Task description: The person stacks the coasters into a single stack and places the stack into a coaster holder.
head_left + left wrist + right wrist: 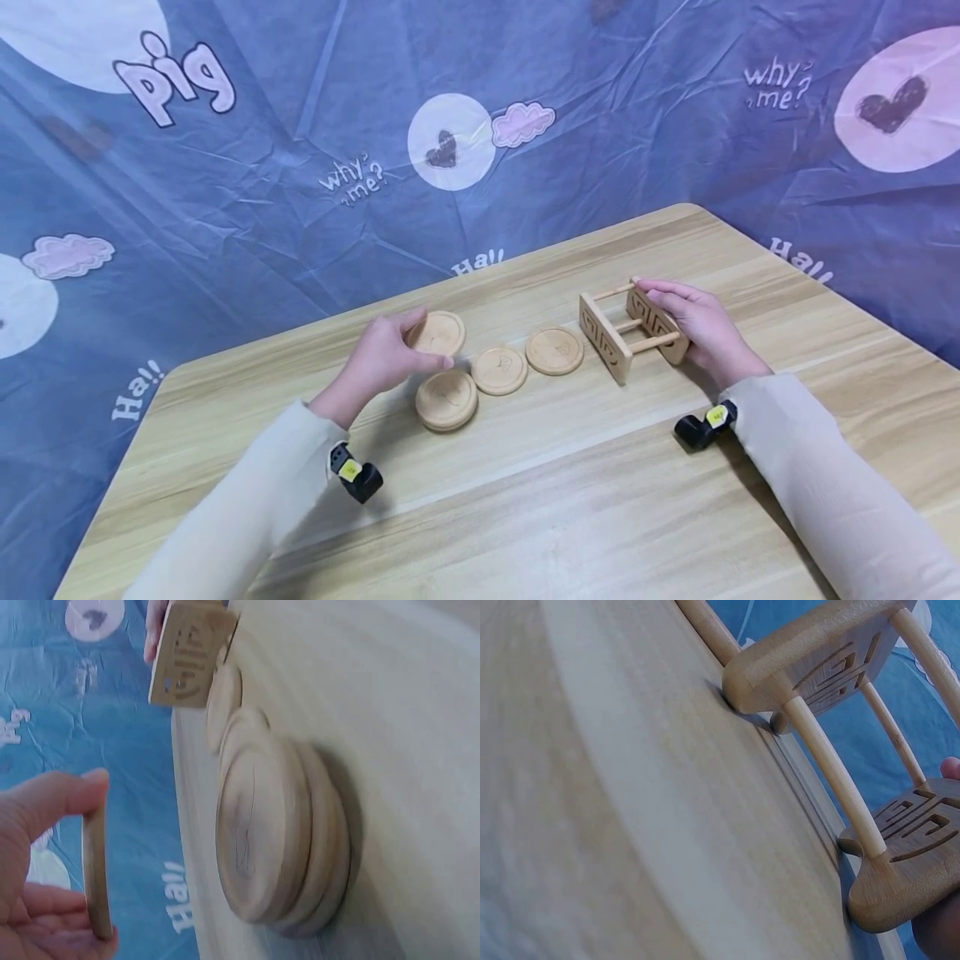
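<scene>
My left hand (381, 354) pinches a round wooden coaster (440, 332) by its edge, raised off the table behind a short stack of coasters (447, 403). In the left wrist view that coaster (96, 877) appears edge-on between thumb and fingers, apart from the stack (259, 832). Two more coasters lie flat in a row to the right, one (498, 371) near the stack and one (554, 350) close to a wooden coaster rack (606, 340). The rack has two carved side panels joined by dowels. My right hand (703, 327) grips its right panel; some fingers are hidden behind it.
All of this is on a light wood-grain table (540, 517). A blue printed cloth (300, 167) hangs behind the table's back edge. Each wrist carries a small black camera, one on the left (356, 473) and one on the right (703, 427).
</scene>
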{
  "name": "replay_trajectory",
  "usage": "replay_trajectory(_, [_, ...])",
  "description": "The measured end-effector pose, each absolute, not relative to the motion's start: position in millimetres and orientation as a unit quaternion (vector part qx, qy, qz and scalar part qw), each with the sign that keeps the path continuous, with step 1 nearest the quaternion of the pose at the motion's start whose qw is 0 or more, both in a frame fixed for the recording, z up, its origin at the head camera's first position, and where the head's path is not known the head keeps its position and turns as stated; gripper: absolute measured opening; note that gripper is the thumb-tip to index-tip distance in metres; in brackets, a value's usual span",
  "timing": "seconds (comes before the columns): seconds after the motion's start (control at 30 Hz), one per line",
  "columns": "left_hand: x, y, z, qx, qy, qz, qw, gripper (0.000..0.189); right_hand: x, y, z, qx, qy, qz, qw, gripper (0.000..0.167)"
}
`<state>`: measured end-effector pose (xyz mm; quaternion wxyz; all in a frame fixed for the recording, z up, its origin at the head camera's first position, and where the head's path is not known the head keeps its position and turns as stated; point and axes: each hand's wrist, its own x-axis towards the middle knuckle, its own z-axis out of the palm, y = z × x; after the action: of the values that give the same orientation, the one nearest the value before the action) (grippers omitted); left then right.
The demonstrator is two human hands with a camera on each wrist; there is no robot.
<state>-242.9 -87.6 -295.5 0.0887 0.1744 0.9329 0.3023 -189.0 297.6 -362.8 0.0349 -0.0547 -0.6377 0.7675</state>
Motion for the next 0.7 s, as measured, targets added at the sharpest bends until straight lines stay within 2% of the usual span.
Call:
replay_trajectory(0.17, [-228.2, -85.7, -297.7, 0.152, 0.938, 0.299, 0.088, 0.093, -189.5, 297.7, -363.0, -0.046, -0.630, 0.775, 0.032, 0.020])
replay_trajectory(0.7, [-194.4, -86.2, -319.2, 0.165, 0.964, 0.204, 0.045, 0.093, -189.0, 297.4, -362.8, -0.046, -0.624, 0.780, 0.036, 0.018])
